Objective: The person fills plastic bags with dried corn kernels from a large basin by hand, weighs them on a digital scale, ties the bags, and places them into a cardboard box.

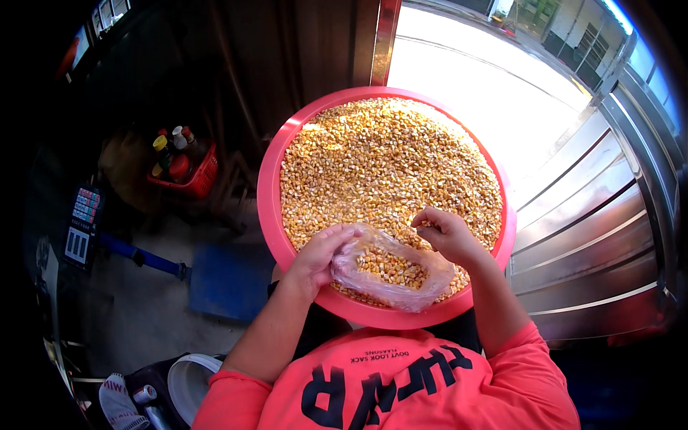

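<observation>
A wide pink basin (270, 188) full of dried corn kernels (380, 158) stands in front of me. Over its near side lies a clear plastic bag (408, 299), its mouth spread and some kernels inside. My left hand (317, 256) grips the bag's left edge between thumb and fingers. Just above the bag's right side, my right hand (446, 235) is closed with fingertips pinched together over the kernels. Whatever those fingertips may hold is too small or hidden to make out.
Left of the basin are a red basket (204, 175) of bottles and a scale with a keypad display (80, 226) and blue platform (228, 281). A white bucket (188, 383) is at lower left. A metal door (588, 236) stands right, beside a bright doorway.
</observation>
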`<act>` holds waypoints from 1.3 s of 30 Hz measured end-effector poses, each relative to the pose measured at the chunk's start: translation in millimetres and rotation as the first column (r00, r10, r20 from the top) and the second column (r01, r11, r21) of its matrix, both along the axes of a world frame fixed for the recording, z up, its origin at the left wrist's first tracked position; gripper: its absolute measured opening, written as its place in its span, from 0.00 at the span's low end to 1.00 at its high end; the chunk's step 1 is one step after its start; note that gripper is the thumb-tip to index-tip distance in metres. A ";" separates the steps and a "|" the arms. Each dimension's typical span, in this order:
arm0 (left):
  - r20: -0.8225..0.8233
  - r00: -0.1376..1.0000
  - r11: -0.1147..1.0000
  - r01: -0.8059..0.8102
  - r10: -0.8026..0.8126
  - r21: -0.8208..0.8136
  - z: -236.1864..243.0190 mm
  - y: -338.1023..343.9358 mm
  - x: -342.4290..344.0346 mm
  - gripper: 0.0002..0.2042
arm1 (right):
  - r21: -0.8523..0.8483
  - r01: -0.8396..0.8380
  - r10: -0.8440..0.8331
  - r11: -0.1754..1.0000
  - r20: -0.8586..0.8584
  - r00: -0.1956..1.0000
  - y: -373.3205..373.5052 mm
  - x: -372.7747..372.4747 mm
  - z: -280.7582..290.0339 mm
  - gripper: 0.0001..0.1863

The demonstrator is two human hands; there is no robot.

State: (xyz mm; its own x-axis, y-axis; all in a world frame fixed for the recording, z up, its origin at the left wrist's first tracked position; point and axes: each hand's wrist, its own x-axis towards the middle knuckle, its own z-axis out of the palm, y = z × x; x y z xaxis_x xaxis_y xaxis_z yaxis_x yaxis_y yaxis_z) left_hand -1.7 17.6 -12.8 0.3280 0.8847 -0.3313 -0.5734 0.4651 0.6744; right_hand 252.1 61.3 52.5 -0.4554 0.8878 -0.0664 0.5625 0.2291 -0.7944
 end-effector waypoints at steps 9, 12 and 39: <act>0.017 1.000 1.000 -0.022 0.022 -0.012 -10.8 2.9 0.1 0.08 | 0.195 -0.371 0.330 0.908 0.213 0.920 -34.5 -16.3 17.6 0.09; 0.006 0.998 0.998 -0.055 0.055 -0.029 -9.2 2.1 1.7 0.08 | 0.240 -0.307 0.283 0.921 0.130 0.950 -28.3 -13.3 11.6 0.09; 0.080 0.997 1.000 0.018 -0.018 -0.002 -2.2 -0.8 -1.9 0.07 | 0.040 0.000 0.004 0.999 -0.101 0.995 19.9 -11.0 -20.3 0.09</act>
State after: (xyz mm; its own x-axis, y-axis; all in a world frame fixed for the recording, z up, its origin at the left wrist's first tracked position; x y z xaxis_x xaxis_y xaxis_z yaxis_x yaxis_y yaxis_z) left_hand -3.6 16.8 -15.0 0.3692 0.8775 -0.3062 -0.6168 0.4778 0.6256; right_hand 241.0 81.2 32.3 -0.4597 0.8879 0.0158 0.4789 0.2628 -0.8376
